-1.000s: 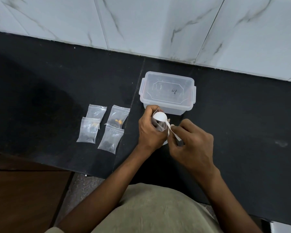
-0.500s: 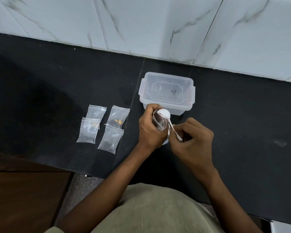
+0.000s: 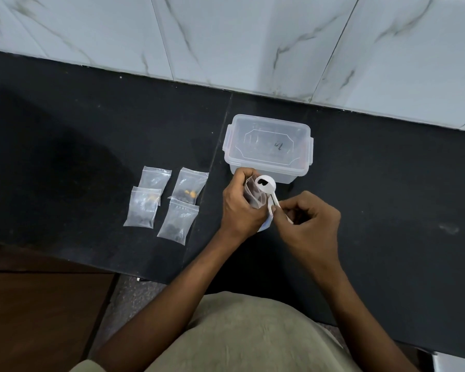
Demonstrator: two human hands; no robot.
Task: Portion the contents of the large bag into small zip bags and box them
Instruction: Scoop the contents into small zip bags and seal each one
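The left hand point(image 3: 240, 204) is curled round a small zip bag point(image 3: 253, 193), held upright with its mouth open at the fingertips. The right hand point(image 3: 308, 224) pinches the spoon point(image 3: 266, 185) by its handle; the handle slants up and leftward, setting the loaded bowl directly over the bag mouth. The box point(image 3: 269, 149), lid on, stands just beyond both hands.

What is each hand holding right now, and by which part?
The left hand grips a small zip bag around its body, mouth up. The right hand pinches the white spoon by its handle end, bowl at the bag's mouth.
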